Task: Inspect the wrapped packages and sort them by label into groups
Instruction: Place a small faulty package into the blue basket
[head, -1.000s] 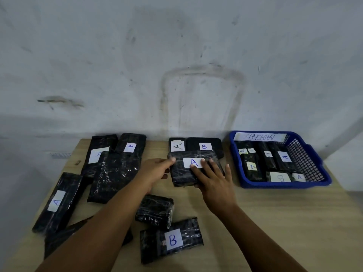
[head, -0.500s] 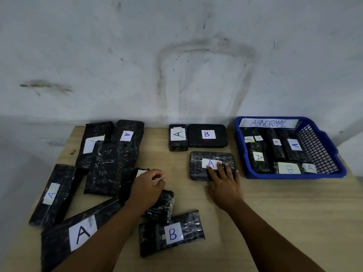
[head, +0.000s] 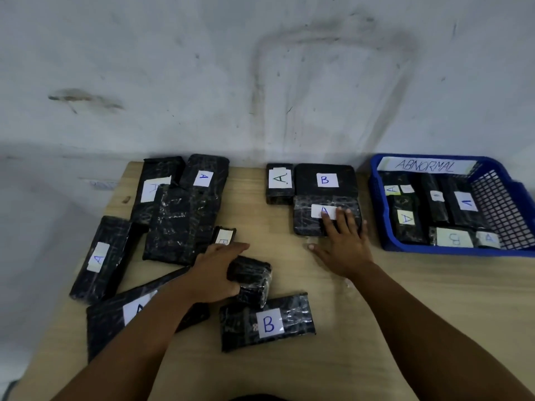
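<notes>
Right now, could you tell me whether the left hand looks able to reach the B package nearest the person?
Probably yes. The left hand rests on a small unlabelled package right beside the B package, whose top lies uncovered, with nothing between them.

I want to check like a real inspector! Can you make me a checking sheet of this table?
Surface: light wooden table, against a scuffed wall.
Job's things: black wrapped packages with white A or B labels; a labelled A package lies against a B package.
Clutter: blue plastic basket marked ABNORMAL, holding more packages.
Hands: right hand presses flat on the A package; left hand grips a small unlabelled black bundle.
Cables: nothing seen.
Surroundings: stained white wall.
</notes>
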`<state>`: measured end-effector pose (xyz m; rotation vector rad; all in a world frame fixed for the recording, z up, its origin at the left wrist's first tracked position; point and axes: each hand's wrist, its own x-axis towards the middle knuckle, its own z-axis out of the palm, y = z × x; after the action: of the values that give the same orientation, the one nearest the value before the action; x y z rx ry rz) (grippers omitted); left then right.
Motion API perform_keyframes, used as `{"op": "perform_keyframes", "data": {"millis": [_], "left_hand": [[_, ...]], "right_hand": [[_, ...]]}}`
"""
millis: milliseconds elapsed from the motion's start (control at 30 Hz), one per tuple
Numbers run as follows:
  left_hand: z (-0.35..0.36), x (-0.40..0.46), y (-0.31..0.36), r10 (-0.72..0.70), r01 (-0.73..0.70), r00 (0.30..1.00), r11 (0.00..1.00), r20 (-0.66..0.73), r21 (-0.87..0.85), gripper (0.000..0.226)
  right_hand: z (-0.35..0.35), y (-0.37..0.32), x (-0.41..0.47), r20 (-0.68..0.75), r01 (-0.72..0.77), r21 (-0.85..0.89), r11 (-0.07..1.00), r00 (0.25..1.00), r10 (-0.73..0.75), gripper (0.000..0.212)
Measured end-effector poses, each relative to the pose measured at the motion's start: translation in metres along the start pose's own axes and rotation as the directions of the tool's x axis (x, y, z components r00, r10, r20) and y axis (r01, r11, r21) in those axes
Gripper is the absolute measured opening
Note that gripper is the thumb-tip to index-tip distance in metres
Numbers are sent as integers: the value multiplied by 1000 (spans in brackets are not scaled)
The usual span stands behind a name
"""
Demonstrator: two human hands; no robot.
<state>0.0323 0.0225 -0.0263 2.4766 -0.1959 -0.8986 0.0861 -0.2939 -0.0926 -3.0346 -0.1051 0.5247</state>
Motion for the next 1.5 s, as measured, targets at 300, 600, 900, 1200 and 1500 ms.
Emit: {"op": "perform_keyframes", "data": {"millis": [300,600,900,1200,1500], "left_hand": [[10,22,-14,67,-63,998,942,-2,328,101],[-78,-7,51,344,-346,855,936,-389,67,100],[-139,-56,117,244,-506,689,836,-683,-213,108],[-157,-85,143,39,-612,656,613,-754,-500,29],[-166,-100,152,18,-598,702,559,-712,-575,15]], "right_hand": [[8,-35,-36,-253,19,318,948,965,65,85],[-89,-94,-79,9,-12,992,129,1000,21,64],[-200,-113,-97,-281,289,939,-186,957,72,50],[-243,-116,-110,-438,438,899,2,899,-19,74],[-249,-115,-114,-484,484,875,24,874,35,73]]}}
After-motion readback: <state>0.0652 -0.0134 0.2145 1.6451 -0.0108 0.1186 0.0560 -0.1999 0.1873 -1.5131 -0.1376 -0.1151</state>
